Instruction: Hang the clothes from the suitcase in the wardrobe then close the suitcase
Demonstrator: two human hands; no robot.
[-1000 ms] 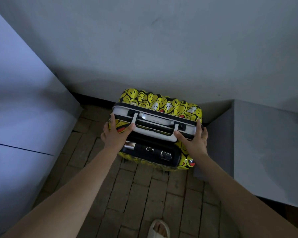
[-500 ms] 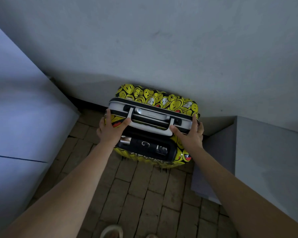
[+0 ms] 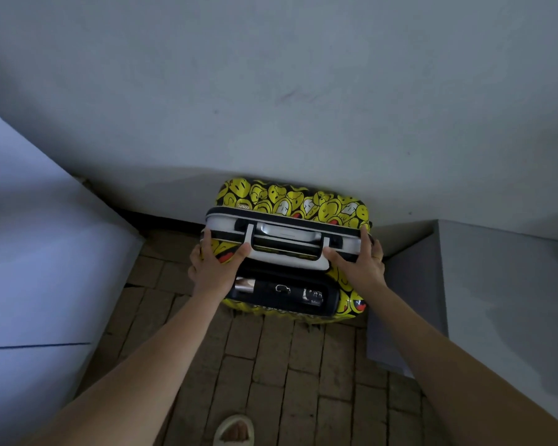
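Suitcase (image 3: 290, 201): yellow smiley faces on black, with red and white mouth accents. Its top band (image 3: 223, 222) is white, edged in black; carry handle (image 3: 287, 251) white with silver inset. Recessed panel (image 3: 284, 296) black, with chrome fittings. Floor (image 3: 271, 365): brown brick pattern, dark joints. Wall (image 3: 271, 91): plain grey-white. Sandal (image 3: 234, 429): cream. Side units (image 3: 29, 252) pale blue-grey.

Dim room: a plain grey wall (image 3: 271, 91) rises behind the brick floor (image 3: 287, 381); left of the floor a pale cabinet (image 3: 29, 252), right a grey block (image 3: 496, 300)
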